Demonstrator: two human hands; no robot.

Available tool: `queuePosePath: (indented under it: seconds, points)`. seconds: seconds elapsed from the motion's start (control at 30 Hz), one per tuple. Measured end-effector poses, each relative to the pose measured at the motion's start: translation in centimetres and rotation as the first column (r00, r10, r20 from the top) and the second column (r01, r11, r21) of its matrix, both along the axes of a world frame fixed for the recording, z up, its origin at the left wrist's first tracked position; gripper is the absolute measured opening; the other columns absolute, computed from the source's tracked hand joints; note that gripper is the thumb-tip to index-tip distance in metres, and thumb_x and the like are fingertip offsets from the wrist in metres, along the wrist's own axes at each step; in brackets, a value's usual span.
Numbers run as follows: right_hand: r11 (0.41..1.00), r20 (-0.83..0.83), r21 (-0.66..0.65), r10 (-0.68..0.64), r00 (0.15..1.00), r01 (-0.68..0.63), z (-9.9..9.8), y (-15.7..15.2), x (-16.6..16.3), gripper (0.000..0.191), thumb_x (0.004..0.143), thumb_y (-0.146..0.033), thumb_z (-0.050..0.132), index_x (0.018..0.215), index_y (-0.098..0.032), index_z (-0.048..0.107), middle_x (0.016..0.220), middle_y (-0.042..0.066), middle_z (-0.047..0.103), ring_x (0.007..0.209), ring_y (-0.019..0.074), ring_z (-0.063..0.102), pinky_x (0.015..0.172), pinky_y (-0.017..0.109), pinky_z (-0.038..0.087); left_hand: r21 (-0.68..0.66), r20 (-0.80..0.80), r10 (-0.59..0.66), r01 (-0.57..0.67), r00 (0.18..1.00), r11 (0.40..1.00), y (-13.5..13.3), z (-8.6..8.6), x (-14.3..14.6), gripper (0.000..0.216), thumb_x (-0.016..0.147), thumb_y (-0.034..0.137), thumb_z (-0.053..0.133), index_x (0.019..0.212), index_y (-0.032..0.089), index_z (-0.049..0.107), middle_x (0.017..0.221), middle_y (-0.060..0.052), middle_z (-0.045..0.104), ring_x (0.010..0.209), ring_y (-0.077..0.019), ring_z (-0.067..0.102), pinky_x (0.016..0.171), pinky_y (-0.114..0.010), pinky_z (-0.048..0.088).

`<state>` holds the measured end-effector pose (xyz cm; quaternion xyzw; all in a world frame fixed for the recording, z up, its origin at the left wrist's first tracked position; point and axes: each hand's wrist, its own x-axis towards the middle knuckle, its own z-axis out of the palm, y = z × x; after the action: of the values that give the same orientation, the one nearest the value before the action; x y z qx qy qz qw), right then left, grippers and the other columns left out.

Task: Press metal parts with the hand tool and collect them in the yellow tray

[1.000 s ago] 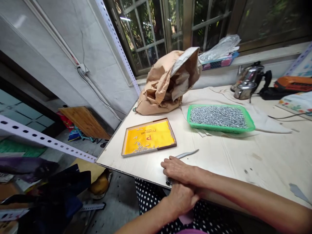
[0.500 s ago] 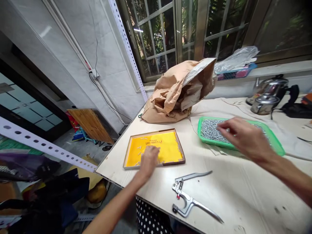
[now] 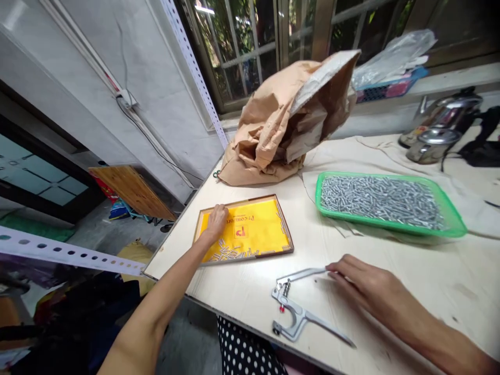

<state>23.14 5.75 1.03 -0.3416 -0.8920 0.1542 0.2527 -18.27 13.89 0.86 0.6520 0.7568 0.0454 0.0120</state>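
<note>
My left hand (image 3: 217, 220) is over the left side of a shallow tray with a yellow bottom (image 3: 261, 229). Its fingers are curled down, and what they hold, if anything, is hidden. Small silvery screws (image 3: 230, 252) lie scattered along the tray's near side. With thumb and fingers my right hand (image 3: 361, 281) pinches the tip of the upper handle of metal snap-fastener pliers (image 3: 299, 319). The pliers lie on the table with their jaws apart. Beyond my right hand sits a green plastic basket (image 3: 453, 219) filled with many similar small metal pieces (image 3: 378, 198).
Behind the tray a large crumpled brown paper sack (image 3: 265, 125) stands open. Metal kettles (image 3: 433, 140) are at the back right of the table (image 3: 312, 245). A perforated white metal bar (image 3: 70, 255) crosses on the left, beside the table edge.
My right hand has come from above the green basket down to the pliers' handle. Within the tray, my left hand has moved to the far left, and more screws show at the near side.
</note>
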Motion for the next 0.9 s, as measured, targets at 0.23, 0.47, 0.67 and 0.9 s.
queuePosePath:
  seconds: [0.23,0.47,0.67,0.9]
  points:
    - [0.953,0.148,-0.298,0.1,0.984,-0.052,-2.0,-6.2,-2.3,0.017,0.095,-0.03,0.051,0.104,-0.019,0.062,0.092,0.005,0.062,0.079,0.0181,0.063,0.067,0.03,0.05,0.12,0.31,-0.273,0.247,0.911,0.961,-8.1,1.1,6.9,0.015,0.09,0.026,0.055,0.086,0.018,0.068,0.089,-0.004,0.07,0.082,-0.018,0.063,0.076,-0.028,0.047]
    - [0.972,0.226,-0.231,0.016,0.974,0.038,-3.7,-7.2,-3.2,0.011,0.093,-0.021,0.053,0.097,-0.017,0.062,0.089,0.005,0.061,0.076,0.0171,0.061,0.059,0.027,0.041,0.029,0.228,-0.507,0.515,0.831,0.857,-17.3,-2.1,9.8,0.02,0.096,0.022,0.046,0.095,0.017,0.066,0.091,-0.006,0.063,0.088,-0.0195,0.059,0.078,-0.031,0.049]
    - [0.992,0.235,-0.097,-0.05,0.971,0.075,-4.4,-7.5,-3.4,0.011,0.093,-0.02,0.05,0.086,-0.017,0.058,0.085,0.003,0.059,0.07,0.0146,0.056,0.054,0.027,0.032,0.011,0.316,-0.426,0.446,0.848,0.895,-17.8,-2.4,9.6,0.02,0.095,0.02,0.046,0.096,0.019,0.066,0.093,-0.006,0.065,0.091,-0.019,0.06,0.082,-0.03,0.049]
    - [0.993,0.214,-0.065,-0.085,0.973,0.101,-4.7,-7.8,-3.5,0.013,0.095,-0.022,0.049,0.087,-0.017,0.057,0.087,0.004,0.059,0.071,0.0149,0.056,0.053,0.028,0.03,0.018,0.358,-0.363,0.382,0.86,0.924,-18.9,-2.7,11.5,0.02,0.095,0.023,0.046,0.096,0.018,0.066,0.092,-0.006,0.064,0.089,-0.0192,0.061,0.083,-0.031,0.05]
